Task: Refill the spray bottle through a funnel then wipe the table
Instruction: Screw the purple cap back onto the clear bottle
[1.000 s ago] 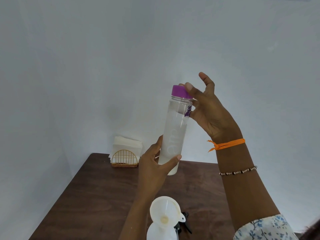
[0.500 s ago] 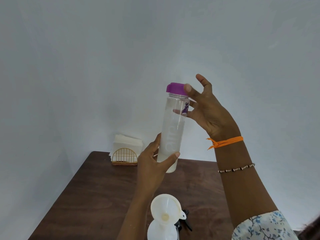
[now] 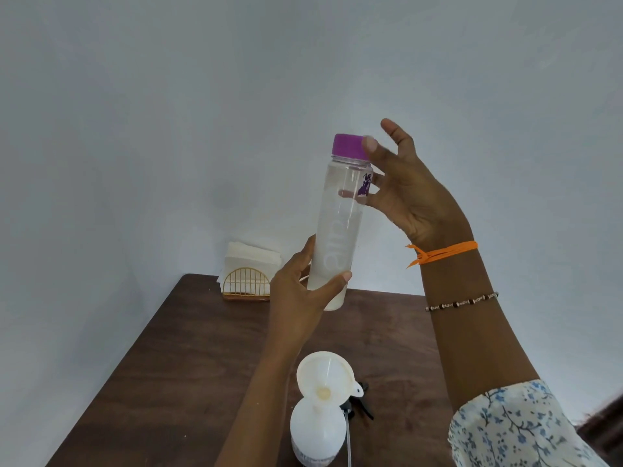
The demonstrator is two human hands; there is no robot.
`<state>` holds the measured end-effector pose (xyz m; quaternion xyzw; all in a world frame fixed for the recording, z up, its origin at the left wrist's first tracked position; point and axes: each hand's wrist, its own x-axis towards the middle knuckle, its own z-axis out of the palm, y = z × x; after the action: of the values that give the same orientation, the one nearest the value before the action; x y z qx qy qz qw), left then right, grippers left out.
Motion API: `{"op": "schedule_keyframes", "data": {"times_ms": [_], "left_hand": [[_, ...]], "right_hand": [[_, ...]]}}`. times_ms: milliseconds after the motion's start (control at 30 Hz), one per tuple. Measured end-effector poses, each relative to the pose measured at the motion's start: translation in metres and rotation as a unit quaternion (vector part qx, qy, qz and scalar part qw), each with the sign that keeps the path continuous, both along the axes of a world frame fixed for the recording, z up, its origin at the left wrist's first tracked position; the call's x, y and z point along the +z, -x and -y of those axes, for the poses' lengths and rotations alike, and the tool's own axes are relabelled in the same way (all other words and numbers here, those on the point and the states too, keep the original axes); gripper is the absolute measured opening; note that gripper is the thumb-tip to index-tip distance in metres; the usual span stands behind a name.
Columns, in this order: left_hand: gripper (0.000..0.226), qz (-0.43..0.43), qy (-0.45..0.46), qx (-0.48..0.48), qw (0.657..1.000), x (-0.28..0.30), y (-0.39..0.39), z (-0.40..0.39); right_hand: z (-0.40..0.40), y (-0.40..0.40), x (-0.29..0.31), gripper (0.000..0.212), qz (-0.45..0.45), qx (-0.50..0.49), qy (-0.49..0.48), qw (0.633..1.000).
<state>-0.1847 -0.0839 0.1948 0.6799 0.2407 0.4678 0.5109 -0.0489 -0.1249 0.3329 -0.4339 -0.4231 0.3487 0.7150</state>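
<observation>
My left hand (image 3: pixel 296 294) grips the lower part of a clear water bottle (image 3: pixel 337 230) and holds it upright above the table. Its purple cap (image 3: pixel 349 146) is on. My right hand (image 3: pixel 411 197) is at the bottle's top: the thumb lies against the cap's side, other fingers reach behind the neck, and the index finger is lifted free. Below, a white funnel (image 3: pixel 323 375) sits in the mouth of the white spray bottle (image 3: pixel 317 429) near the table's front.
The black spray head (image 3: pixel 362 402) with its tube lies on the dark wooden table (image 3: pixel 185 365), right of the spray bottle. A gold wire holder with white napkins (image 3: pixel 246 281) stands at the far left corner against the wall.
The bottle and both hands have risen slightly in view. My right thumb stays on the cap and my left hand keeps its hold.
</observation>
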Motion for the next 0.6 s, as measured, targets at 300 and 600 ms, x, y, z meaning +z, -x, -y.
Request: {"op": "schedule_keyframes", "data": {"times_ms": [300, 600], "left_hand": [[0.059, 0.0, -0.005, 0.001, 1.0, -0.001, -0.0011, -0.0006], [0.056, -0.002, -0.01, 0.003, 1.0, -0.0018, -0.002, -0.0009]], "right_hand": [[-0.0008, -0.0015, 0.0006, 0.053, -0.02, 0.014, -0.006, 1.0], [0.001, -0.0048, -0.0042, 0.052, -0.041, 0.018, -0.003, 0.999]]}}
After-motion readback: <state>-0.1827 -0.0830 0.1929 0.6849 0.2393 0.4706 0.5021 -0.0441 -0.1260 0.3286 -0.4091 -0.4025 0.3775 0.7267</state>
